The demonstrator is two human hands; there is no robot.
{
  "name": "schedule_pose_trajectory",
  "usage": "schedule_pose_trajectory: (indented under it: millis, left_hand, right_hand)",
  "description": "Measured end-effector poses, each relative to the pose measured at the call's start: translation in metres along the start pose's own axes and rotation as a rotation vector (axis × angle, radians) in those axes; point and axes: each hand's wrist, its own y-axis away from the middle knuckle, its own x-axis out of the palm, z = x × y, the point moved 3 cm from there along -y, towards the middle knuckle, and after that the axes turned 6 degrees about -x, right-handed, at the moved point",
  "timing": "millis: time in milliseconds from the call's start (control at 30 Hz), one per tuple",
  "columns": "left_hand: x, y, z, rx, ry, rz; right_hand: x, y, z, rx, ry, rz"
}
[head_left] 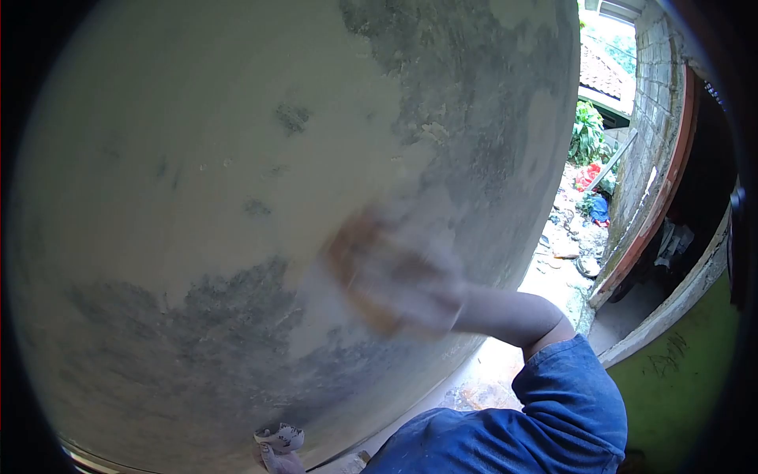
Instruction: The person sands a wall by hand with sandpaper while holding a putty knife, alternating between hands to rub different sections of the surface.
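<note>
My right hand (399, 280) is at the middle of a large grey-and-cream wall (197, 118), its arm stretched out from a blue sleeve. Motion smears the hand so strongly that its fingers do not show. Brownish streaks and a pale blur surround it; whether it holds something I cannot make out. The wall near it carries pale, smooth areas and rough dark grey patches. At the bottom edge, in front of the wall, is a small crumpled whitish piece with dark print (283, 437). A greyish-pink shape below it may be part of my left hand, but its fingers cannot be made out.
To the right, a bright passage (564, 245) holds rubble, plants (586, 133) and red and blue scraps. Beyond it stand a block wall (651, 118) and a reddish door frame (671, 213) with a dark opening. A green wall (679, 379) is at the lower right.
</note>
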Motion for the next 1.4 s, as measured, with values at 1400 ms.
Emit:
schedule_pose_trajectory:
  millis: [1400]
  left_hand:
    - [0.026,0.004,-0.017,0.021,0.020,-0.032]
  right_hand:
    - [-0.007,-0.011,-0.016,-0.101,0.065,0.012]
